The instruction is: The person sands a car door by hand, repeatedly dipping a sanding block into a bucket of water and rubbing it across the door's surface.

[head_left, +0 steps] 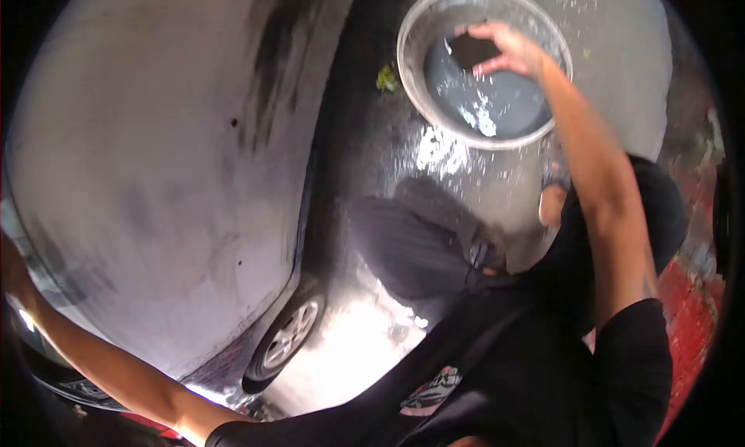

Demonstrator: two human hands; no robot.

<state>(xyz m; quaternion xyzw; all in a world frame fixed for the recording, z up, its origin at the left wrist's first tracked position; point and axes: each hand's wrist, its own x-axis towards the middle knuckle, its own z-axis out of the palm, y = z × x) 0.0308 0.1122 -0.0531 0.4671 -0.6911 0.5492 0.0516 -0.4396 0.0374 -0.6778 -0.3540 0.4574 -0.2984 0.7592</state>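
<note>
My right hand [508, 51] is over a round basin [413, 82] of greyish water [504, 98]. Its thumb and fingers curve around a dark brown piece [473, 53], whose kind I cannot make out. To the left, my left arm [116, 369] stretches along the lower edge of a car's pale, smudged body panel [171, 175]. My left hand [11, 272] is at the dark left rim of the picture; its fingers do not show. Dark streaks run down the upper part of the panel.
A car wheel [291, 334] stands below the panel. The floor [442, 148] is wet and shiny, with a small green leafy bit [386, 78] near the basin. My bent knees and a sandaled foot [552, 202] are close to the basin. Red surface [687, 330] lies at right.
</note>
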